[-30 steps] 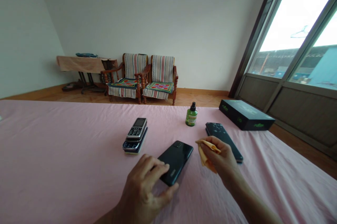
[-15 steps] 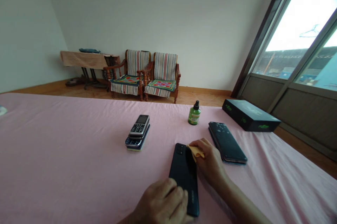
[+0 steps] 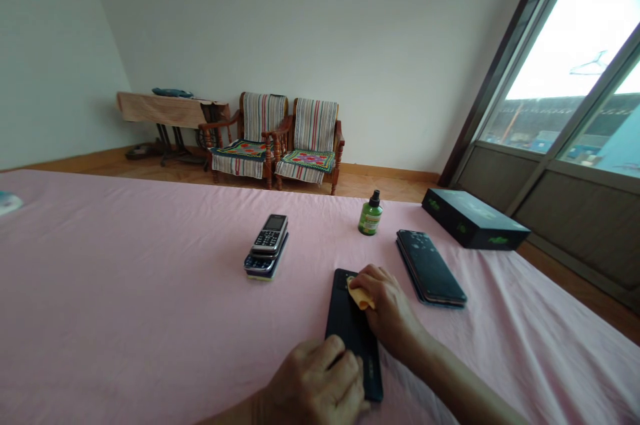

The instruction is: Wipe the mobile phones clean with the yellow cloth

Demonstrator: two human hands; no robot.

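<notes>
A black smartphone (image 3: 350, 328) lies back-up on the pink tablecloth (image 3: 125, 292) in front of me. My left hand (image 3: 320, 388) rests on its near end, fingers curled over the edge and holding it down. My right hand (image 3: 387, 308) is closed on a small yellow cloth (image 3: 361, 296) and presses it on the phone's far end near the camera.
A stack of old keypad phones (image 3: 269, 245) sits left of centre. Behind my right hand stands a green bottle with a black cap (image 3: 371, 215); a second dark smartphone (image 3: 431, 267) and a black box (image 3: 474, 218) lie to the right. Chairs and a side table stand by the far wall.
The phone was turned from a slant to lie lengthwise toward me. My right hand came down with the cloth onto its far end, and my left hand slid to the near end.
</notes>
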